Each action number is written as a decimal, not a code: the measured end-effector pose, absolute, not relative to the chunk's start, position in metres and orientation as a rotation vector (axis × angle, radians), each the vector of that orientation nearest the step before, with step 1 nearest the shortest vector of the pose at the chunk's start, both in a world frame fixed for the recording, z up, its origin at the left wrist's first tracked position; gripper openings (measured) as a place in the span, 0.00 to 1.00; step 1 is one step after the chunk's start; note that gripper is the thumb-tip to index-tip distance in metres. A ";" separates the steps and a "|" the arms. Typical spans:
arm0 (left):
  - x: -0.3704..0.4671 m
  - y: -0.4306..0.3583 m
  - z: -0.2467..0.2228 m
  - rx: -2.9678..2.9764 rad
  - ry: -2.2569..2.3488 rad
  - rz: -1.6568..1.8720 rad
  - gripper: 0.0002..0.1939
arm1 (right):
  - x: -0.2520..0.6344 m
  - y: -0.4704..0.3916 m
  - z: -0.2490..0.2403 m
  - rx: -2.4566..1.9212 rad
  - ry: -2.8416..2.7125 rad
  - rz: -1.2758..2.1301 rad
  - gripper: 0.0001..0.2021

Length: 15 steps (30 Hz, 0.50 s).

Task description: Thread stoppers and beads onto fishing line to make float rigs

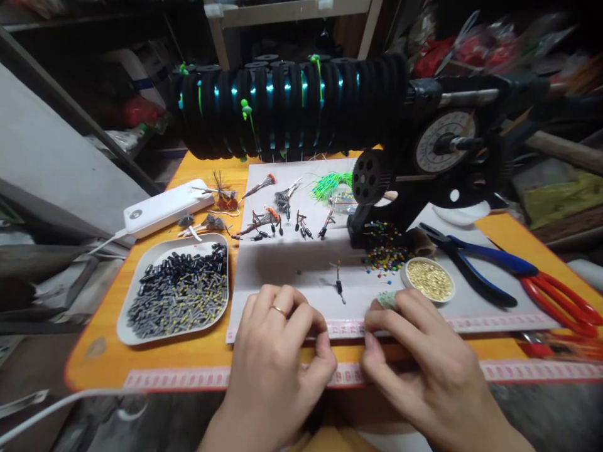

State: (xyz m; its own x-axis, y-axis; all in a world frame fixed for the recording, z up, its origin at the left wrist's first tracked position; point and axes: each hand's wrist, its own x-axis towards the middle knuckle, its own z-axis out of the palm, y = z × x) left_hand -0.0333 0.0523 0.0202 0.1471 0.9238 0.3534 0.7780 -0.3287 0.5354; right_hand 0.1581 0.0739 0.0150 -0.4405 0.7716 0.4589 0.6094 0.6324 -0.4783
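Observation:
My left hand (280, 345), with a gold ring on one finger, is over the front edge of the white board (301, 270). Its thumb and forefinger come together in a pinch. Opposite it, a short gap away, my right hand (419, 355) is closed the same way, with a pale green wrap (387, 299) at a fingertip. Whatever the fingers of either hand hold is too small or too hidden to make out. Just beyond the gap, a small black cylinder with wire-like ends (339, 287) lies on the board. Several similar black pieces (304, 229) lie farther back.
A white tray (123, 323) of small black and grey tubes stands left, near a white power bank (167, 208). Black spools (292, 113) on a stand with a dial span the back. Colored-head pins (389, 257), a cup of golden bits (453, 295) and pliers (490, 254) lie right.

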 end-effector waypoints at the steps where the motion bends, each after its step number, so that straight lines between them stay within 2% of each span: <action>1: -0.033 0.052 0.020 2.198 1.668 0.947 0.07 | 0.158 0.074 0.015 -1.069 -2.202 0.317 0.07; 15: -0.035 0.053 0.017 2.245 1.612 0.966 0.09 | 0.159 0.069 0.015 -1.124 -2.136 0.301 0.08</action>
